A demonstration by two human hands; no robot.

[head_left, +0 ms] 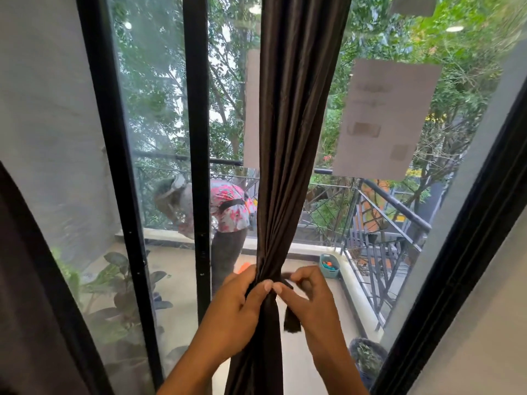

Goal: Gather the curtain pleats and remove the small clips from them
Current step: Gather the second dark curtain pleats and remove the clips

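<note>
While your left hand [242, 306] wraps its fingers around the dark brown curtain [288, 138] and squeezes its pleats into a tight bunch in front of the window glass [159, 138], your right hand [306, 295] pinches a dark strip [292, 319] right beside that bunch, its loose end hanging down. Whether this strip is a clip or a tie band, you cannot tell. Beyond the glass, a person [225, 206] bends over on the balcony near a small blue basket [330, 265].

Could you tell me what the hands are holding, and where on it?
Left hand grips the curtain at its gathered waist; right hand pinches a dark strip beside it.
</note>
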